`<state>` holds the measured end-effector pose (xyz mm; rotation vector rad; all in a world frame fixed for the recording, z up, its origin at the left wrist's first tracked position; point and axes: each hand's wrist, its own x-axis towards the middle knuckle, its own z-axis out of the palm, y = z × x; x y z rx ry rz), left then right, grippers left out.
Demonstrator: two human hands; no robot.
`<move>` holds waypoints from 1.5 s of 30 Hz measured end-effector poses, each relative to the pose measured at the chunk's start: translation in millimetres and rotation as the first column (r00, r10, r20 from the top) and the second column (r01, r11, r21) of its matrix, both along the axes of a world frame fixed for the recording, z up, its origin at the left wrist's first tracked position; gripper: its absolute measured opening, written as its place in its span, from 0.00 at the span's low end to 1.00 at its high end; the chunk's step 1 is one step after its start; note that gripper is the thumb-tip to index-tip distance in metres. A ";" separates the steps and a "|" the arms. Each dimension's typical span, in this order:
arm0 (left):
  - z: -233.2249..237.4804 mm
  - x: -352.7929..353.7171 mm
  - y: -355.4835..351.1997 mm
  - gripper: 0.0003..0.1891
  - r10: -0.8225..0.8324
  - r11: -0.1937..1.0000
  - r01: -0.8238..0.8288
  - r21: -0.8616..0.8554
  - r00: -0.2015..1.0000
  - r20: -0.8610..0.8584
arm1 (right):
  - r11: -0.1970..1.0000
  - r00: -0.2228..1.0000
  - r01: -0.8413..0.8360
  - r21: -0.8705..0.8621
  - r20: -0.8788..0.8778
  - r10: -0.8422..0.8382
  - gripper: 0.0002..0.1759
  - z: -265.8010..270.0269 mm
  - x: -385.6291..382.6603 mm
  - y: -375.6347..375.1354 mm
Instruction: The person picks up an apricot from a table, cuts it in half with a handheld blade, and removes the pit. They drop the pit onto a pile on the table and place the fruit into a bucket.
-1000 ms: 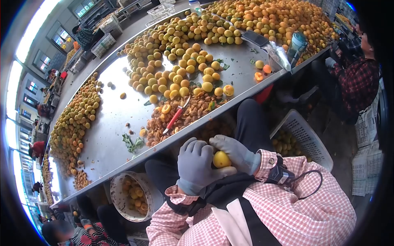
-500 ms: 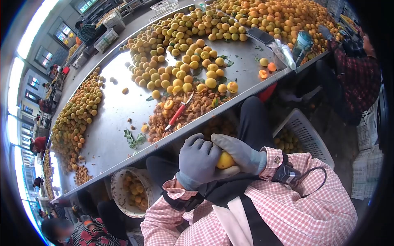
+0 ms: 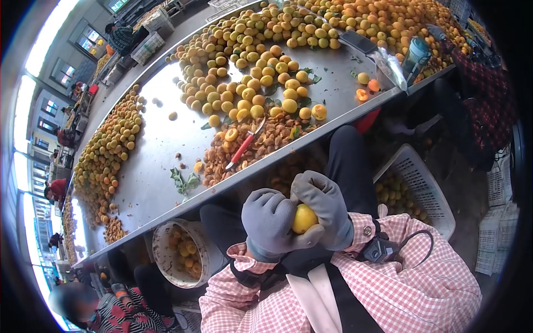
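Note:
Both gloved hands meet in front of my lap, below the table edge, around a yellow apricot (image 3: 305, 218). My left hand (image 3: 270, 222) is closed against its left side, with the fingers curled. My right hand (image 3: 326, 206) is wrapped over the top and right side, and its fingers are bent. The fruit's front faces me; its far side is hidden. Beyond the hands, a red-handled knife (image 3: 240, 151) lies on a heap of brown apricot pits (image 3: 273, 140) on the metal table (image 3: 158, 161). A halved apricot (image 3: 231, 134) rests on the heap.
Whole apricots (image 3: 255, 83) cover much of the table. A white bucket (image 3: 162, 252) with apricots stands at lower left, and a white crate (image 3: 425, 186) at right. Near the far right edge lie a phone (image 3: 357, 41) and a bottle (image 3: 417, 54). Co-workers (image 3: 483, 100) sit on both sides.
My right hand has turned and its fingers have curled more upright, so more of the apricot shows. The apricot stays between both hands. The view has shifted slightly.

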<state>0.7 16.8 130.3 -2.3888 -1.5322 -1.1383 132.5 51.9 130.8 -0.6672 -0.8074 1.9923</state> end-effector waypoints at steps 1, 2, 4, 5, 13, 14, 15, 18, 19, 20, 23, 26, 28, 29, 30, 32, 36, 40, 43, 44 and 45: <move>-0.2 -0.4 -1.6 0.26 -0.025 0.999 0.025 -0.024 0.999 0.026 | 1.000 1.000 -0.004 -0.002 0.000 0.004 0.09 1.2 2.0 -3.1; 0.8 0.5 -3.4 0.26 -0.019 0.999 0.020 -0.029 0.999 0.026 | 0.998 1.000 0.020 0.052 -0.013 -0.019 0.08 1.9 4.3 -6.9; 4.6 3.6 -3.6 0.24 -0.048 0.999 0.046 0.023 0.996 0.080 | 0.994 0.999 0.036 0.103 -0.028 -0.033 0.07 -1.1 4.8 -8.3; 3.2 5.8 -3.1 0.24 -0.042 0.999 0.041 0.018 0.996 0.083 | 0.917 0.992 0.124 0.379 -0.035 -0.119 0.05 -6.3 4.5 -6.9; -51.0 25.1 -22.3 0.14 0.214 0.974 -0.134 -0.182 0.809 0.547 | 0.122 0.893 0.190 0.974 -0.121 -0.433 0.04 -23.7 -8.3 23.9; -55.7 22.2 -17.6 0.16 0.277 0.938 -0.055 -0.343 0.713 0.644 | 0.108 0.895 0.193 0.975 -0.129 -0.428 0.04 -28.3 -14.1 24.7; -58.7 20.9 -14.1 0.16 0.267 0.942 -0.055 -0.330 0.717 0.644 | 0.647 0.954 0.200 0.736 0.005 -0.301 0.05 -32.2 -19.3 23.7; -54.1 14.9 -8.4 0.29 0.347 0.884 0.074 -0.462 0.558 0.754 | 0.987 0.999 0.037 0.158 0.025 -0.042 0.08 -44.7 -20.4 32.3; -42.4 11.0 -10.0 0.31 0.278 0.916 -0.077 -0.393 0.829 0.485 | 0.999 0.999 -0.010 0.040 0.043 0.008 0.09 -42.0 -17.3 31.5; -36.6 7.4 -11.7 0.35 0.224 0.945 -0.183 -0.271 0.966 0.128 | 0.995 0.997 -0.053 -0.084 0.057 0.058 0.10 -40.1 -13.4 29.5; -29.1 -2.3 -6.5 0.39 0.188 0.960 -0.183 -0.213 0.982 0.002 | 0.983 0.980 -0.177 -0.048 0.087 0.181 0.08 -33.5 -4.0 29.1; -19.7 -3.7 -0.1 0.37 0.131 0.989 -0.135 -0.060 0.988 -0.077 | 0.958 0.961 -0.274 -0.088 0.001 0.275 0.08 -40.9 -2.6 25.9; -18.5 -4.8 -0.3 0.35 0.073 0.995 -0.082 -0.055 0.985 -0.158 | 0.948 0.947 -0.315 -0.040 0.043 0.317 0.07 -38.7 -3.1 23.9; -19.1 -5.4 0.7 0.34 0.063 0.997 -0.068 -0.029 0.986 -0.157 | 0.949 0.948 -0.310 -0.059 0.058 0.313 0.08 -31.6 -4.2 21.6; -18.7 -6.3 0.0 0.34 0.061 0.997 -0.066 -0.029 0.986 -0.156 | 0.950 0.948 -0.308 -0.060 0.059 0.311 0.08 -34.5 -3.2 21.0; -16.1 -8.1 -2.4 0.33 0.048 0.998 -0.056 -0.025 0.972 -0.232 | 0.948 0.948 -0.318 -0.018 -0.008 0.318 0.10 -42.5 -1.1 19.7; -3.2 -7.6 -2.6 0.34 0.061 0.998 -0.066 -0.015 0.979 -0.194 | 0.562 0.951 -0.059 0.825 0.217 -0.219 0.10 -38.2 -7.2 11.2; -0.7 -4.8 -2.4 0.30 0.047 0.999 -0.047 -0.002 0.994 -0.098 | 0.995 1.000 -0.026 0.097 0.013 0.025 0.10 -14.9 -6.3 2.1; -12.0 1.7 -7.4 0.27 0.070 0.997 -0.069 -0.030 0.997 0.036 | 0.977 0.998 0.039 0.211 0.040 -0.049 0.11 -8.8 -2.5 1.6; -16.1 5.0 -7.7 0.25 0.098 0.994 -0.092 -0.051 0.988 0.120 | 0.960 0.996 0.057 0.275 0.047 -0.073 0.11 -8.3 -1.2 2.3; -18.6 8.3 -6.9 0.21 0.096 0.995 -0.088 -0.045 0.977 0.191 | 0.960 0.996 0.055 0.273 0.047 -0.070 0.11 -11.1 -2.1 3.1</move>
